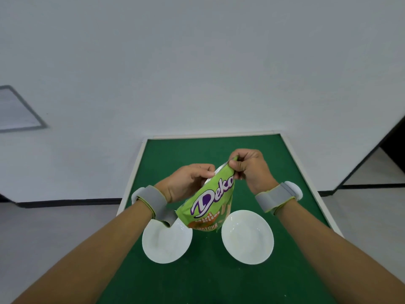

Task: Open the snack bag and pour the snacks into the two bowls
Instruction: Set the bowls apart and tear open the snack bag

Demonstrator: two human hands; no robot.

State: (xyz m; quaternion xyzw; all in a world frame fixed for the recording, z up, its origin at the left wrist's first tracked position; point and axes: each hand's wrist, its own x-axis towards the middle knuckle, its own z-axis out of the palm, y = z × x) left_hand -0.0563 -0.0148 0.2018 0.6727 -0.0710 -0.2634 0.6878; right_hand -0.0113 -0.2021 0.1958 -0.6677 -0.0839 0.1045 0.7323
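A green snack bag [208, 205] with purple lettering hangs in the air above the table, between and a little beyond two white bowls. My left hand [186, 183] pinches the bag's top edge on its left side. My right hand [247, 170] pinches the top right corner. The silver inner lining shows at the top between my hands. The left bowl [166, 244] and the right bowl [247, 236] sit side by side on the green table top [208, 281]; both look empty. The bag's lower end overlaps the left bowl's far rim.
The green table has a pale frame [306, 172] and stands against a white wall. Grey floor lies to the left and right of it. Grey bands wrap both my wrists.
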